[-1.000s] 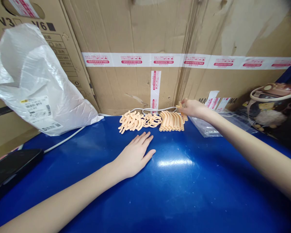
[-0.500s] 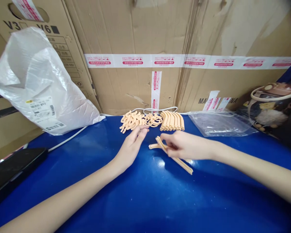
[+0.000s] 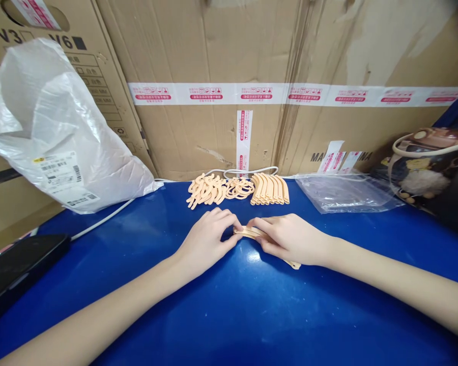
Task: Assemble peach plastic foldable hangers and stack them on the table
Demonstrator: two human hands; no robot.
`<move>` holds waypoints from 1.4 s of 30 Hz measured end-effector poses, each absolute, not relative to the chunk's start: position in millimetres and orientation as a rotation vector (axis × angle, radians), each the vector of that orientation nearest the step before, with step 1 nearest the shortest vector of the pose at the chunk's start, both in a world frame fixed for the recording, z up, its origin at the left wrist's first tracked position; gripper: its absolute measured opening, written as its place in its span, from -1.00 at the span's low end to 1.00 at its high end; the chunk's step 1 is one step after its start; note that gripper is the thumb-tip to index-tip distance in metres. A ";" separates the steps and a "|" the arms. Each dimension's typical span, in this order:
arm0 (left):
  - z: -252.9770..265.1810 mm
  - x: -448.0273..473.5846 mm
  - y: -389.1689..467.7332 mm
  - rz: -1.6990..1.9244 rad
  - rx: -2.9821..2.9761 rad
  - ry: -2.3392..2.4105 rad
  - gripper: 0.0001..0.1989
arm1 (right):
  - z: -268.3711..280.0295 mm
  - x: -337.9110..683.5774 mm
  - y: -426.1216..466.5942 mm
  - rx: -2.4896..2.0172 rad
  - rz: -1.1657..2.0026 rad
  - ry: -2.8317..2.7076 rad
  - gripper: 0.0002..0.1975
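Observation:
Two or more curved beige strips, which look like clothes-hanger arms, lie low over the blue table between my hands. My left hand pinches their left end between thumb and fingertips. My right hand is closed over their middle, and one end sticks out below its palm. My fingers hide how the strips are joined or stacked. Just beyond my hands lie a heap of small wavy beige pieces, several beige rings and a row of matching curved strips.
A white plastic bag with a label leans at the left, near a black phone-like device and a white cable. Taped cardboard boxes wall off the back. A clear plastic bag and a dark bag with a handle are on the right.
My left hand has moved right and down from near the pile and now pinches the strips' left end. My right hand has turned the strips, bringing them together and flatter.

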State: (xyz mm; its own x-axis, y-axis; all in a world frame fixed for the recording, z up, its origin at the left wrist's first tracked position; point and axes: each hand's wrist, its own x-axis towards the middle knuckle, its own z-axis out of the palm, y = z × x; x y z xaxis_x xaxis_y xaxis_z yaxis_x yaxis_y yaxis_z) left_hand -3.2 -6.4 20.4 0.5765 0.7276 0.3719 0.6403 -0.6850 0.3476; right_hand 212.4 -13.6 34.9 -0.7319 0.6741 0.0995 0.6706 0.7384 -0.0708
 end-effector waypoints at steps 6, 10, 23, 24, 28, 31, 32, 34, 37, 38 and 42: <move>21.0 -5.1 -7.5 0.747 2.694 1.152 -0.95 | 40.7 219.2 -13.0 -1.176 0.236 -2.735 -0.60; 17.7 -5.7 -5.8 0.774 2.605 1.161 -0.86 | 40.3 223.1 -10.1 -1.177 0.324 -2.703 -0.73; 36.0 -9.5 -15.7 0.422 2.535 1.086 -0.96 | 26.3 222.1 -4.2 -0.981 0.188 -2.741 -0.59; 37.7 -10.5 -16.0 0.401 2.534 1.077 -0.95 | 25.7 221.2 -5.4 -0.979 0.185 -2.742 -0.59; 41.1 -13.5 -14.3 0.340 2.499 1.026 -0.92 | 23.9 217.9 -10.3 -0.957 0.162 -2.777 -0.59; 41.3 -15.2 -11.7 0.306 2.469 0.995 -0.88 | 23.9 216.9 -13.2 -0.933 0.099 -2.809 -0.59; 41.3 -15.8 -10.8 0.299 2.462 0.985 -0.86 | 24.2 216.9 -14.0 -0.928 0.080 -2.818 -0.59; 41.5 -16.9 -9.1 0.290 2.444 0.965 -0.84 | 25.0 216.9 -15.1 -0.922 0.056 -2.828 -0.59; 42.2 -18.3 -7.6 0.273 2.407 0.942 -0.81 | 26.3 216.6 -16.2 -0.915 0.033 -2.836 -0.60; 42.5 -18.6 -7.5 0.267 2.399 0.941 -0.81 | 26.5 216.4 -16.5 -0.912 0.022 -2.837 -0.61; 43.0 -18.3 -9.4 0.245 2.398 0.968 -0.74 | 26.2 215.3 -17.6 -0.918 -0.031 -2.840 -0.58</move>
State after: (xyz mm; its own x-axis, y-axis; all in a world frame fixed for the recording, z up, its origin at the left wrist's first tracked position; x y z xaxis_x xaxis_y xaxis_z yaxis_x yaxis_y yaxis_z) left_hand -18.3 -9.4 43.0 0.7256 0.6874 -0.0312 0.5897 -0.5979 0.5430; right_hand 215.3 -17.6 26.2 -0.7998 0.5799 0.1552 0.5832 0.8119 -0.0281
